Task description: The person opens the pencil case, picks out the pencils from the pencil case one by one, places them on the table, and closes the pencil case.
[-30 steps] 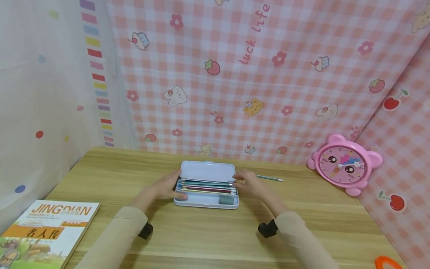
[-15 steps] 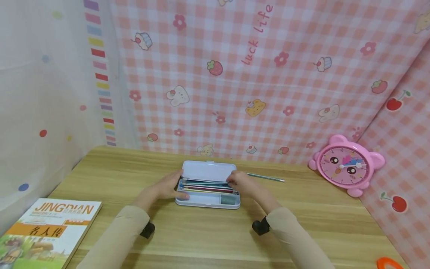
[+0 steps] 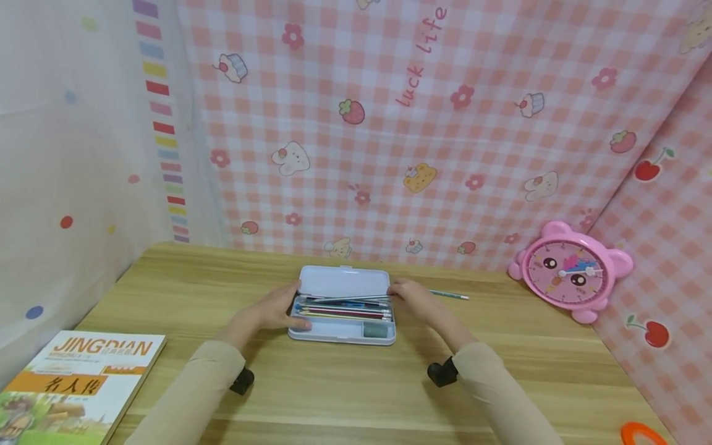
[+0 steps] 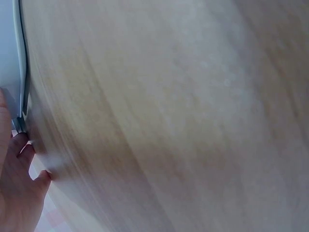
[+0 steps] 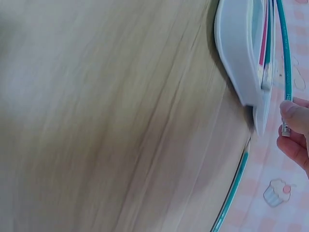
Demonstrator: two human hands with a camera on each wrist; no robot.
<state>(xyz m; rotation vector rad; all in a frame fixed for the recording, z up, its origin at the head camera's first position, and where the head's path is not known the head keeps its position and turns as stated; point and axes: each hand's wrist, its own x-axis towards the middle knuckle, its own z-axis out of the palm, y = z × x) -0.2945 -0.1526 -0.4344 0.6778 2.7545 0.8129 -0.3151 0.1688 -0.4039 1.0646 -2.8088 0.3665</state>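
A white pencil case [image 3: 328, 332] lies on the table with its lid [image 3: 345, 282] tipped back. Several pencils [image 3: 346, 313] lie in its rear part, and a grey-green block [image 3: 375, 330] sits at the front right. My left hand [image 3: 275, 309] grips the left end of the case, thumb over the front wall; the left wrist view catches only part of that hand. By the right end, my right hand [image 3: 418, 301] pinches a green pencil [image 5: 287, 58] near its metal-capped end. The pencil's other end reaches left over the case.
Another green pencil [image 3: 452, 295] lies on the table behind my right hand. A pink animal-shaped clock [image 3: 573, 272] leans at the right wall. A book [image 3: 83, 383] lies at the left front, and an orange ring-shaped thing [image 3: 639, 432] at the right front corner.
My right hand reached in over the case's right end, then drew back to the right with a green pencil raised above the others. The left hand kept its place on the case.
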